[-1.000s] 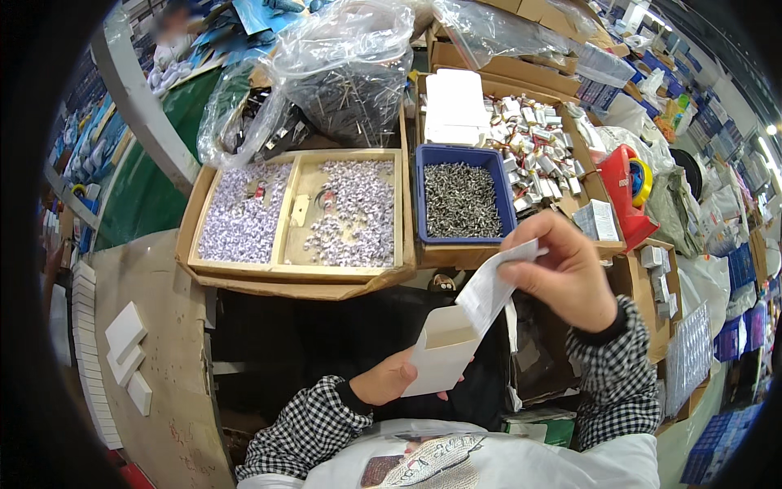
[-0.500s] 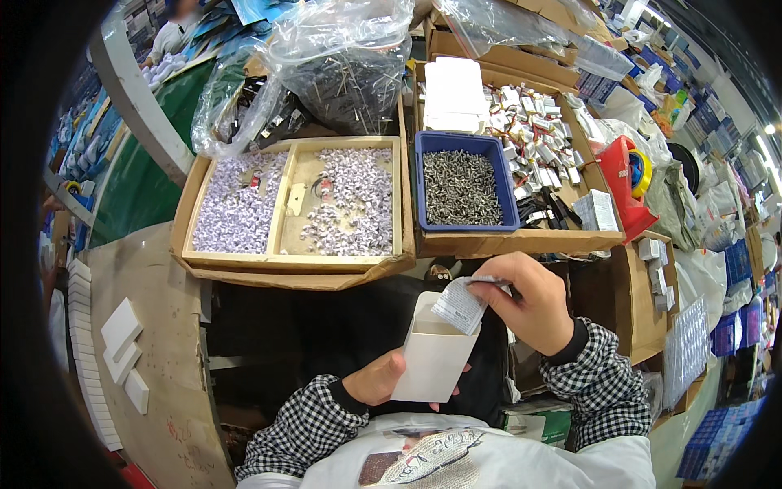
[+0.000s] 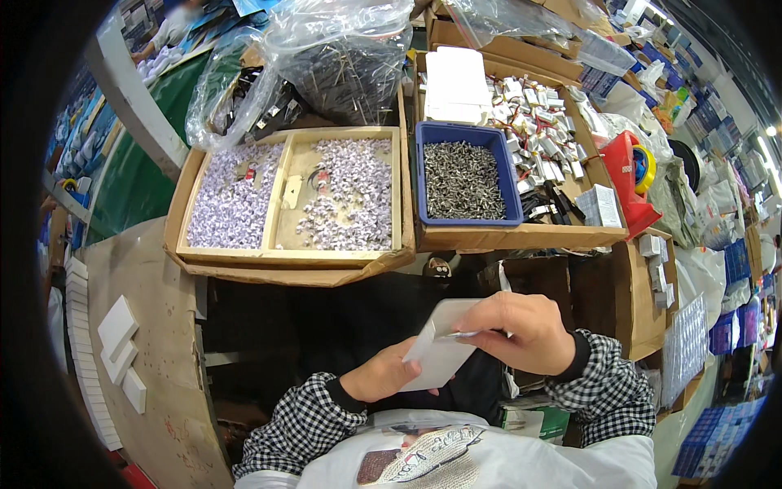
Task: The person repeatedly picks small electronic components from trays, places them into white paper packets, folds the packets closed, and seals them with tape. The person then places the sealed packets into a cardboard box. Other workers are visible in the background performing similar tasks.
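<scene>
A white cardboard box is tilted in front of my body, its mouth and raised flap turned away from me. My left hand wraps round its lower left side, thumb on the near face. Over the mouth, my right hand has its fingers bent and pressed together, the tips at the rim. A thin pale edge shows by those fingertips; whether it is paper or part of the box I cannot tell. The inside of the box is hidden behind the right fingers.
Beyond my hands are a divided wooden tray of small white pieces, a blue bin of screws and a carton of small white wired parts. White boxes lie on the left table. A red holder carries yellow tape.
The printed leaflet my right hand held half inside the box is no longer plainly visible. That hand has moved down and nearer onto the mouth, and the box has tipped.
</scene>
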`<state>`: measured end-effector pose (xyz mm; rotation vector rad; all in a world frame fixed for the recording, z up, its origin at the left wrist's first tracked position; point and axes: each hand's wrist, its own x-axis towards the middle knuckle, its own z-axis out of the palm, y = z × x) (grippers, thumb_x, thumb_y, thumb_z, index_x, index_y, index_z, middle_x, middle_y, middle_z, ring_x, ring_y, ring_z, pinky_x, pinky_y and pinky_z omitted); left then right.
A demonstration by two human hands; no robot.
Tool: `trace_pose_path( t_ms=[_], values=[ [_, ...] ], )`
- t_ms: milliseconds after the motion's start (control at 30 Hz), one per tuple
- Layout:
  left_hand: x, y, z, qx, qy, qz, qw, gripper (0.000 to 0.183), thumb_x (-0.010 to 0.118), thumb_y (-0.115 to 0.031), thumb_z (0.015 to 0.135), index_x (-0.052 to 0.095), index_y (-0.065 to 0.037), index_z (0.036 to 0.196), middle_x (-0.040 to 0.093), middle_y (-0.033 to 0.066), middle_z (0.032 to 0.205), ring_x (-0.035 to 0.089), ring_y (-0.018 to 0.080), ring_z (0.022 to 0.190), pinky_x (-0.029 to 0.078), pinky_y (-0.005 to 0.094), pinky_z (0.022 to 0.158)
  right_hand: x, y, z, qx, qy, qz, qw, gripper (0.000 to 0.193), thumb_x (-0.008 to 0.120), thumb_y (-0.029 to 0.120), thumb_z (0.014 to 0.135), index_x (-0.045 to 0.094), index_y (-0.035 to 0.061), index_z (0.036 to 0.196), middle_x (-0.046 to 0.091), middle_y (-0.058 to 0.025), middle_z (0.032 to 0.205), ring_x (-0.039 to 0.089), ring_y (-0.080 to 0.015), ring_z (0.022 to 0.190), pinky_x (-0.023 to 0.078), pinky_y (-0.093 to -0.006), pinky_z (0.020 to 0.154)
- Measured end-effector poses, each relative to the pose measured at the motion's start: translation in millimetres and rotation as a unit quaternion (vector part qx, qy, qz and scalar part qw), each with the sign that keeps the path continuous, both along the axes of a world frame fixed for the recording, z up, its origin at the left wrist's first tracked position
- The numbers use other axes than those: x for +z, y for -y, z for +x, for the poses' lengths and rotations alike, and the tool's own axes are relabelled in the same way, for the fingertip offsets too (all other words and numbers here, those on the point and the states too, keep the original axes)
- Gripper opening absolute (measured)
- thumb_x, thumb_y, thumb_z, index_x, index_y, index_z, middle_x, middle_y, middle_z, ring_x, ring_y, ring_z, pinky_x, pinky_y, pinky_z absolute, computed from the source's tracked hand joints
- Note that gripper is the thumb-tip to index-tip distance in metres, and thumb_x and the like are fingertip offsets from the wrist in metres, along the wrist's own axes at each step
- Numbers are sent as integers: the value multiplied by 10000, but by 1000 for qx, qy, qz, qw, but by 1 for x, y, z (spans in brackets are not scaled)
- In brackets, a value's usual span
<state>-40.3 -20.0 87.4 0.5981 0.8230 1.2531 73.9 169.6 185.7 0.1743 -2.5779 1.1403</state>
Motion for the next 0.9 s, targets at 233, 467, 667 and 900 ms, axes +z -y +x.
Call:
trace_pose_path(
  t_ms=[233,467,667,900],
  values=[
    [2,-5,-1,13,50,8,999,1136,551,-810,662,296,5,1410,485,189,1301,576,269,1093,535,377,839,13,3,-6,-42,-37,72,996,297,740,120,767,646,68,1045,651,-92,943,649,-265,809,535,-326,697],
    [-5,-8,-1,8,60,26,998,1113,528,-799,695,274,4,1423,468,175,1310,545,251,1127,526,374,849,35,-26,2,-61,-43,103,992,190,742,122,764,684,62,935,668,-77,893,656,-242,738,537,-306,626],
    [-10,-12,-1,-6,50,2,999,1088,601,-754,686,311,13,1401,471,168,1305,541,256,1129,506,388,892,26,-16,2,64,214,129,966,379,682,356,837,630,87,1098,678,-90,897,651,-275,673,533,-314,575],
    [-14,-11,-4,-16,75,3,997,1055,612,-704,731,261,11,1423,442,155,1317,501,244,1160,474,376,921,47,-72,14,-37,184,-33,982,187,689,196,854,686,36,951,697,-73,840,673,-178,701,526,-273,633]
  ],
)
